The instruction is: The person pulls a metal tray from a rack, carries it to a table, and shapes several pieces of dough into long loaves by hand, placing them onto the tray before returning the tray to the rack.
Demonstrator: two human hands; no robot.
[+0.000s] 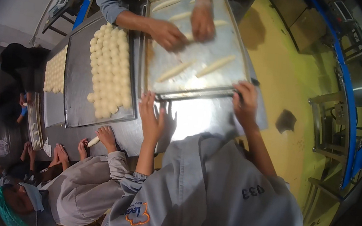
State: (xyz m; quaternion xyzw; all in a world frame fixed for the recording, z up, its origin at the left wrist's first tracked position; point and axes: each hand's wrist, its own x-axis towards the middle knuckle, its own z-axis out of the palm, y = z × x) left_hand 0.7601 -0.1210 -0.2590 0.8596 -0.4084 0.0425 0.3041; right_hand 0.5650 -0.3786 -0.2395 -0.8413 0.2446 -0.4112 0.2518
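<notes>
A metal baking tray (194, 81) with several long, thin dough pieces (216, 66) lies in front of me, apparently on top of another tray. At its near left corner, my left hand (152, 117) has its fingers on the rim and its thumb apart below. My right hand (246, 104) grips the near right corner, fingers bent over the edge. Across the tray, another person's two hands (203, 24) handle a dough piece, partly hidden by those hands and blurred.
Left of the tray, a dark sheet (78, 73) carries many round dough balls (109, 70). Beside my left arm a co-worker holds a dough roll (93, 141) over the steel table (69, 140). A blue-edged conveyor frame (346, 83) stands at the right, beyond the yellow floor (279, 84).
</notes>
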